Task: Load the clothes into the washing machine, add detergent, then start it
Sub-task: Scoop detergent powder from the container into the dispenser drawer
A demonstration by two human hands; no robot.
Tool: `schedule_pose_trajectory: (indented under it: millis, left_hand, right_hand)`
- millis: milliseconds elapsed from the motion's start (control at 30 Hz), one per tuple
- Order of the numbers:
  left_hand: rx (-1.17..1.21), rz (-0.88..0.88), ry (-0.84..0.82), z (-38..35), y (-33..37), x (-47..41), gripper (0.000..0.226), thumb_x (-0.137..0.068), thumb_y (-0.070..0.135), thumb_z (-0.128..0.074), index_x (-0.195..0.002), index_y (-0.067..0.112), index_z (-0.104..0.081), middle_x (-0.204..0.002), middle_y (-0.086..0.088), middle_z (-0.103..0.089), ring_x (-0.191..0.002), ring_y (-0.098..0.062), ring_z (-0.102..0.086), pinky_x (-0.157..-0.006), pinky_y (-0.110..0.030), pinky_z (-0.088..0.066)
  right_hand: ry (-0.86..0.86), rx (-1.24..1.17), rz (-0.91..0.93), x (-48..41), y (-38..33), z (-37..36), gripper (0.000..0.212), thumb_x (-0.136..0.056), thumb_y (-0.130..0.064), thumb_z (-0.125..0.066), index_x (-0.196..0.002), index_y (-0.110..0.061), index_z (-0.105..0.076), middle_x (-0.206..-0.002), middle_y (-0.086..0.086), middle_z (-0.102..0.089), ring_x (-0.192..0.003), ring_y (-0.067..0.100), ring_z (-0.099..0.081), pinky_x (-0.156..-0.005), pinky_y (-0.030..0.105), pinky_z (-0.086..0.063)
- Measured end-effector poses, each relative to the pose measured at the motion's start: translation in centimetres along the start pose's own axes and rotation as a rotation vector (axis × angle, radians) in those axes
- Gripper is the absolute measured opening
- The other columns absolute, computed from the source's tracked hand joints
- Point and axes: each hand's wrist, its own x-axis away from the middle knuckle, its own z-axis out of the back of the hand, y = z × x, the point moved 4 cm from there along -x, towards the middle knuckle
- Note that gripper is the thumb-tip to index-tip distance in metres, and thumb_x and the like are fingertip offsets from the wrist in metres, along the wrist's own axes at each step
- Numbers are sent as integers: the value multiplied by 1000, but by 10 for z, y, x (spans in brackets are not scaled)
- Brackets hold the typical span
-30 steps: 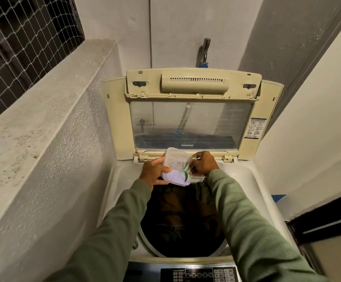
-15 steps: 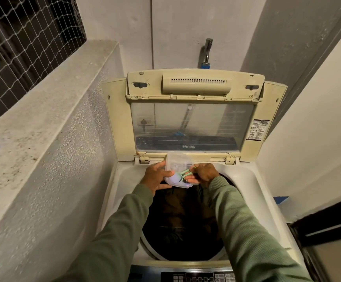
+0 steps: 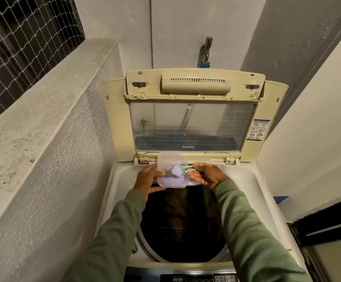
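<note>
A top-loading washing machine (image 3: 122, 180) stands with its cream lid (image 3: 194, 110) raised upright. Dark clothes (image 3: 183, 222) lie in the drum. My left hand (image 3: 147, 180) holds a clear plastic detergent box (image 3: 169, 161) over the drum's far edge; pale purple powder lies in its bottom. My right hand (image 3: 208, 176) pinches the handle of a green scoop (image 3: 183, 169), whose bowl is heaped with powder and sits inside the box.
A rough concrete ledge (image 3: 43, 110) with netting above it runs along the left. A tap (image 3: 207, 49) sticks out of the wall behind the lid. The control panel (image 3: 185, 277) is at the near edge. A wall and a dark door frame (image 3: 328, 220) close in on the right.
The scoop has risen out of the powder with a heaped load. The box is now held more level and slightly farther left.
</note>
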Motion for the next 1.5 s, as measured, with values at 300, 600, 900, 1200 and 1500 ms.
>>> schedule_pose_trajectory:
  millis: [300, 600, 900, 1200, 1500]
  left_hand:
    - [61, 31, 102, 28, -16, 9, 25, -85, 6, -55, -108, 10, -64, -116, -18, -65, -99, -36, -64, -71, -42, -60]
    - [-6, 75, 125, 37, -29, 12, 30, -84, 3, -49, -110, 5, -64, -105, -18, -69, -87, -32, -64, -63, -40, -57]
    - [19, 77, 134, 38, -35, 14, 33, -85, 3, -49, -115, 10, -61, -105, -16, -68, -89, -31, -63, -65, -40, -56]
    - [21, 84, 125, 38, -38, 12, 42, -85, 5, -50, -124, 15, -58, -109, -15, -68, -96, -33, -63, -68, -41, -56]
    - [6, 76, 119, 36, -38, 12, 44, -82, 5, -50, -124, 16, -61, -110, -16, -69, -99, -35, -63, -70, -43, -57]
  right_hand:
    - [120, -166, 78, -5, -10, 25, 12, -98, -5, -47, -93, -4, -58, -61, 14, -70, -54, 18, -70, -46, 24, -56]
    - [234, -197, 114, -5, 0, 33, 14, -97, 2, -45, -89, 0, -56, -80, 20, -67, -59, 24, -70, -50, 27, -59]
    - [244, -138, 146, -9, 7, 27, 16, -96, 1, -44, -90, -3, -58, -82, 16, -66, -70, 28, -65, -59, 28, -59]
    - [259, -115, 178, -10, 10, 30, 21, -93, 2, -42, -84, -4, -60, -76, 14, -65, -72, 28, -65, -75, 33, -58]
    - [176, -26, 282, -5, 5, 26, 28, -87, 15, -40, -78, -2, -61, -87, 15, -69, -80, 26, -68, -77, 31, -59]
